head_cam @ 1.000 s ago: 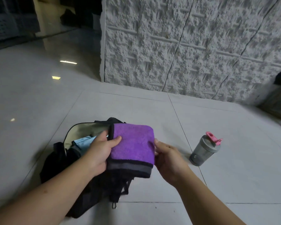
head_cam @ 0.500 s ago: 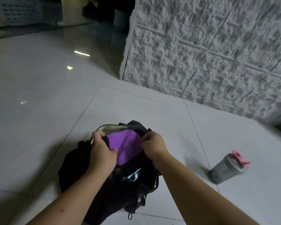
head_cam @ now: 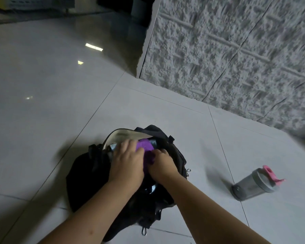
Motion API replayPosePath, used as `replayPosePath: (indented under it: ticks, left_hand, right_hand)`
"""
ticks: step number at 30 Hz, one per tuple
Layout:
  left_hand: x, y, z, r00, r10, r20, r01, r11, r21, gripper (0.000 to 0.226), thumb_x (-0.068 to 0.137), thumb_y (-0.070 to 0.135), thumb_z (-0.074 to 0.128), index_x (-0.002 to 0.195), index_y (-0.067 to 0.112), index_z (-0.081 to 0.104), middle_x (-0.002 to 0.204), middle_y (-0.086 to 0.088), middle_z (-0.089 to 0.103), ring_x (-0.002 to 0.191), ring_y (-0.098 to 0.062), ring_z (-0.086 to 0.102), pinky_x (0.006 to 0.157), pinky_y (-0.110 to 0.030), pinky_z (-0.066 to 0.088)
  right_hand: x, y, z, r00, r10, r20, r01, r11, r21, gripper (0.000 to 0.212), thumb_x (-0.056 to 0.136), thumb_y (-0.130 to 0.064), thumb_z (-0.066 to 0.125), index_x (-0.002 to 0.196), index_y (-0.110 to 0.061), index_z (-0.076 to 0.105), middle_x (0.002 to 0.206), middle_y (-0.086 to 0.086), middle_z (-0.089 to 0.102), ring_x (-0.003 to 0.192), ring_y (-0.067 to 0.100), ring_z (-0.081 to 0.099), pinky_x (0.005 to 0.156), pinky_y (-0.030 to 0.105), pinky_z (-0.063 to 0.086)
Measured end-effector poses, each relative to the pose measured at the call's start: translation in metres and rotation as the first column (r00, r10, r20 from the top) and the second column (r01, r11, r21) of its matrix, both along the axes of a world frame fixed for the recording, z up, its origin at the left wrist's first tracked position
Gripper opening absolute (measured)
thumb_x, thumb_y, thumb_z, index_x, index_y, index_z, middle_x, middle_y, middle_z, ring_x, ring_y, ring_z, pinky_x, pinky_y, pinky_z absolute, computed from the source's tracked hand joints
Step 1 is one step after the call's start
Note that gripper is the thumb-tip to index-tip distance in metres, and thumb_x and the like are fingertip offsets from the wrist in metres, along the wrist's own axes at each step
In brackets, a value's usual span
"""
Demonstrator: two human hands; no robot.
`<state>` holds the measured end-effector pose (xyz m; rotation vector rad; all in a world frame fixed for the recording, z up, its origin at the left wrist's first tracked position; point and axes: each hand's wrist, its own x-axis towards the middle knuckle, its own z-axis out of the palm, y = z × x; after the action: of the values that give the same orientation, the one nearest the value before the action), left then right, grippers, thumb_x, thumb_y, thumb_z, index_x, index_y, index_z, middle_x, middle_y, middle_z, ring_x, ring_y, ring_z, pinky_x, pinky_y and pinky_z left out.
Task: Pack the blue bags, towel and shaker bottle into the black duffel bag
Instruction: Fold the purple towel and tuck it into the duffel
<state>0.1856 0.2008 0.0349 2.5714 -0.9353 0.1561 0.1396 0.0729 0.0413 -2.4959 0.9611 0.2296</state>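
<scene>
Now, head view: both hands, left (head_cam: 126, 161) & right (head_cam: 161, 163), press purple towel (head_cam: 145, 146) down into open black duffel bag (head_cam: 88, 178) w/ curled fingers, blue bags (head_cam: 113, 146) peeking beneath; shaker bottle (head_cam: 253, 184) lies on floor (head_cam: 51, 103) at 3 o'clock, nearer right hand, pink lid (head_cam: 271, 174) toward 1 o'clock.

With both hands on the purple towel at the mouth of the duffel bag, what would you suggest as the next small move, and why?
Probably press the purple towel a little deeper, then let go. Both the left hand and the right hand are on it inside the open black duffel bag, yet part of it still shows at the opening. The shaker bottle lies on the floor to the right, not yet packed.
</scene>
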Motion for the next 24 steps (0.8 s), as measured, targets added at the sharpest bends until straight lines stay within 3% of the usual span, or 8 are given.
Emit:
replayPosePath:
  ticks: [1,3,5,7,10,14,18,24]
  left_hand:
    - [-0.002,-0.004,-0.001,0.996,-0.073,-0.049,0.076,0.995,0.066,0.041,0.081,0.012,0.061,0.121,0.023,0.068,0.144,-0.008,0.054,0.141,-0.030,0.041,0.122,-0.051,0.025]
    - [-0.003,-0.008,-0.005,0.977,-0.083,-0.198,0.134,0.956,0.260,0.055,0.094,0.022,0.051,0.149,0.028,0.045,0.163,-0.008,0.033,0.156,-0.030,0.016,0.127,-0.055,-0.001]
    - [0.000,-0.006,-0.014,0.961,-0.069,-0.268,0.175,0.902,0.395,0.069,0.100,0.025,0.044,0.162,0.032,0.014,0.172,-0.009,0.004,0.158,-0.033,-0.008,0.124,-0.060,-0.009]
    - [0.003,-0.002,-0.023,0.953,-0.096,-0.289,0.216,0.881,0.420,0.073,0.102,0.029,0.039,0.163,0.033,0.000,0.172,-0.007,-0.008,0.157,-0.033,-0.016,0.123,-0.060,-0.012]
    - [0.010,-0.001,-0.026,0.941,-0.154,-0.302,0.273,0.874,0.403,0.066,0.105,0.040,0.032,0.163,0.036,0.000,0.173,-0.003,-0.004,0.158,-0.030,-0.013,0.123,-0.059,-0.013]
    - [0.011,-0.002,-0.020,0.910,-0.266,-0.319,0.388,0.819,0.422,0.075,0.101,0.020,0.042,0.162,0.040,0.003,0.173,-0.002,0.001,0.159,-0.027,-0.011,0.124,-0.058,-0.013]
    - [0.007,-0.006,-0.017,0.883,-0.339,-0.325,0.454,0.792,0.408,0.078,0.095,0.015,0.046,0.161,0.044,0.014,0.172,0.002,0.012,0.159,-0.022,-0.007,0.123,-0.059,-0.016]
    - [-0.023,-0.009,-0.017,0.830,-0.450,-0.329,0.550,0.761,0.345,0.077,0.096,0.019,0.057,0.159,0.044,0.020,0.170,0.010,0.018,0.159,-0.019,-0.004,0.123,-0.060,-0.014]
  right_hand:
    - [-0.001,0.003,0.001,0.999,0.023,-0.035,-0.023,1.000,-0.002,0.056,0.091,-0.034,0.055,0.145,-0.024,0.050,0.152,0.012,0.041,0.135,0.039,0.048,0.109,0.047,0.046]
    - [-0.003,0.005,0.002,0.986,0.064,-0.157,-0.068,0.997,-0.023,0.065,0.096,-0.041,0.052,0.157,-0.031,0.032,0.165,0.013,0.024,0.146,0.041,0.036,0.116,0.053,0.039]
    - [-0.006,0.003,0.005,0.957,0.049,-0.285,-0.067,0.996,-0.053,0.078,0.097,-0.051,0.054,0.162,-0.036,0.014,0.171,0.015,0.011,0.151,0.043,0.026,0.117,0.056,0.032]
    - [-0.011,0.000,0.006,0.935,0.019,-0.353,-0.057,0.994,-0.097,0.087,0.094,-0.064,0.053,0.163,-0.037,0.007,0.172,0.016,0.008,0.152,0.044,0.025,0.117,0.056,0.031]
    - [-0.019,0.001,0.009,0.891,-0.070,-0.448,0.028,0.995,-0.098,0.099,0.088,-0.079,0.045,0.165,-0.031,0.005,0.171,0.017,0.013,0.151,0.043,0.029,0.116,0.054,0.032]
    - [-0.016,-0.014,-0.028,0.858,-0.020,-0.513,0.003,0.999,-0.033,0.123,0.060,-0.101,0.038,0.159,-0.029,0.028,0.160,0.014,0.040,0.139,0.041,0.046,0.110,0.057,0.039]
    - [-0.040,0.002,0.004,0.803,0.131,-0.581,-0.153,0.988,0.011,0.076,0.101,-0.067,0.037,0.160,-0.019,0.034,0.159,0.016,0.042,0.142,0.035,0.044,0.118,0.045,0.033]
    - [-0.089,0.009,0.007,0.675,0.199,-0.711,-0.215,0.974,0.069,0.066,0.102,-0.059,0.046,0.157,-0.023,0.040,0.158,0.009,0.044,0.141,0.031,0.045,0.117,0.043,0.034]
